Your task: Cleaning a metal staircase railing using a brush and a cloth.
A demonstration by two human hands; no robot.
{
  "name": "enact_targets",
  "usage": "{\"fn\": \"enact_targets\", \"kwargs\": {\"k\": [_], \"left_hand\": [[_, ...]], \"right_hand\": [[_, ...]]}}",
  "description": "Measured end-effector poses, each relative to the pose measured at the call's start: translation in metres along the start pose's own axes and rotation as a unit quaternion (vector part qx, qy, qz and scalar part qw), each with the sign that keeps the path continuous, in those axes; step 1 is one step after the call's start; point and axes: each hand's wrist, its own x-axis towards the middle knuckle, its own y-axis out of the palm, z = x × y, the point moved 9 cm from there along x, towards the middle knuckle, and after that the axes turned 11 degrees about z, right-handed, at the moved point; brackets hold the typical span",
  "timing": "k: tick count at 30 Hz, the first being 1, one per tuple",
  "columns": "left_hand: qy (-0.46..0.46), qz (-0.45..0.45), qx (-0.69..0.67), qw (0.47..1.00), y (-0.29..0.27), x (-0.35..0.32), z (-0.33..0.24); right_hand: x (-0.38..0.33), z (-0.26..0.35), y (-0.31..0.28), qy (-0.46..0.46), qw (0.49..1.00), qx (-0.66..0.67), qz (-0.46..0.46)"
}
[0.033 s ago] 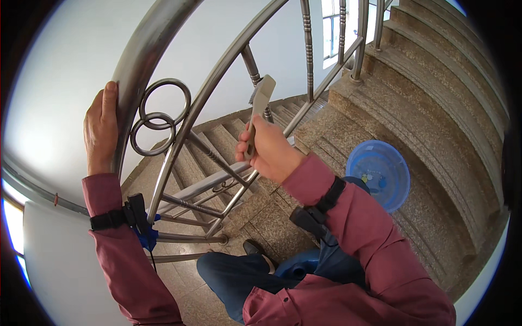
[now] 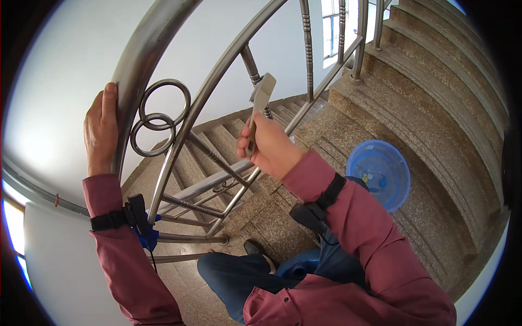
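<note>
Scraper (image 2: 260, 103), a flat metal blade, stands upright at frame centre, clenched in the right hand (image 2: 267, 148) beside a baluster. Left hand (image 2: 100, 130) grips the steel handrail (image 2: 142, 65) at upper left. Blue basin (image 2: 379, 173) sits on the stairs at right.

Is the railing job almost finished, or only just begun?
Hard to tell what is done: the steel handrail shines, with no clear worked patch. In hand: the left hand grips the handrail, while the right hand holds a flat metal scraper near the slanted rail. The lower bars and the blue basin sit untouched.
</note>
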Motion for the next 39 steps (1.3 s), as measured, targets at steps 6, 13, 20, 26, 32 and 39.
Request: {"fn": "enact_targets", "kwargs": {"k": [6, 13, 20, 26, 32, 39], "left_hand": [[0.012, 0.000, 0.013, 1.000, 0.006, 0.003, -0.004], [0.010, -0.007, 0.014, 1.000, 0.002, 0.001, 0.000], [-0.004, 0.013, 0.010, 1.000, 0.005, 0.002, -0.002], [0.011, 0.002, 0.002, 1.000, 0.004, 0.002, -0.003], [-0.003, 0.004, 0.021, 1.000, 0.002, -0.001, -0.006], [-0.002, -0.005, 0.023, 1.000, 0.001, 0.000, -0.003]], "right_hand": [[0.037, 0.049, -0.029, 0.002, 1.000, -0.002, 0.001], [0.012, 0.017, -0.025, 0.019, 0.999, -0.038, -0.002], [-0.005, 0.009, -0.012, 0.022, 0.999, -0.041, 0.003], [0.034, 0.046, -0.045, 0.012, 0.999, -0.036, -0.018], [0.027, 0.030, -0.073, 0.011, 0.996, -0.046, -0.077], [0.003, -0.025, -0.077, 0.050, 0.992, -0.046, -0.107]]}}
